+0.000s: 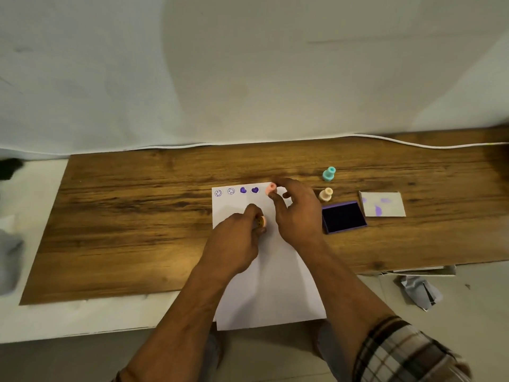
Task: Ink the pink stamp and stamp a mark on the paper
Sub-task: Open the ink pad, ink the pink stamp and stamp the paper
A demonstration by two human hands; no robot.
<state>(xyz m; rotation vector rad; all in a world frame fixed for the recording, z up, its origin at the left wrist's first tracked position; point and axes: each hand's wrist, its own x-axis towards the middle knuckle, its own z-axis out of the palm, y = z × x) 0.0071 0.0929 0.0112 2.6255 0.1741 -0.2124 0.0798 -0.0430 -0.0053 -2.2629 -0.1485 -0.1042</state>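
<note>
Head view, one entry per item.

Pink stamp point(271, 188) — small plastic knob-handled stamp, at the top edge of the paper point(264, 285), just right of the row of four purple marks point(237, 191). Judged light, rigid and smooth; likely to tip or skid if pushed. Best taken by the narrow handle between thumb and fingertips, face kept level.

Right hand point(296, 213) — thumb and forefinger pinched at the pink stamp, the other fingers loosely curled. Blur hides whether the stamp is pressed to the sheet or just above it.

Left hand point(237, 238) — closed around a second stamp point(260, 221), orange-toned with a smiley face showing, held over the middle of the paper.

Paper — thin white sheet on the wooden board point(124, 216), its near end overhanging the edge; flimsy, apt to slide unless held down.

Ink pad point(344, 217) — open, dark purple, just right of the paper; its lid point(382, 204) lies beyond it.

Spare stamps — teal stamp point(329, 173) and cream stamp point(326, 194), upright near the pad.
</note>
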